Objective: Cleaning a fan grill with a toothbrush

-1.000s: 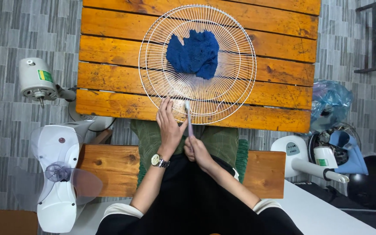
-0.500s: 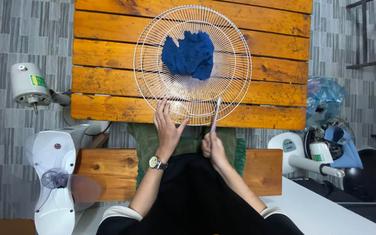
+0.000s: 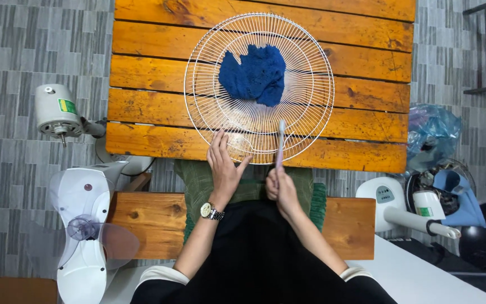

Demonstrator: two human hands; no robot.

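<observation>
My left hand (image 3: 224, 168) lies open, steadying the fan grille (image 3: 259, 87); my right hand (image 3: 281, 190) grips a toothbrush (image 3: 280, 144), scrubbing the wires just ahead. Next I'd brush the neighbouring wires.

one wire fan guard (image 3: 310, 95), one blue cloth (image 3: 253, 74), one toothbrush (image 3: 280, 143), two hands (image 3: 224, 169)

Single head view, straight down, moderately near, over wooden table (image 3: 142, 107).

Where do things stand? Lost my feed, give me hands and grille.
Left hand flat on wire fan grille near edge. Right hand grips brush, bristles on wires. Blue cloth under grille centre, clear of brush.
</observation>
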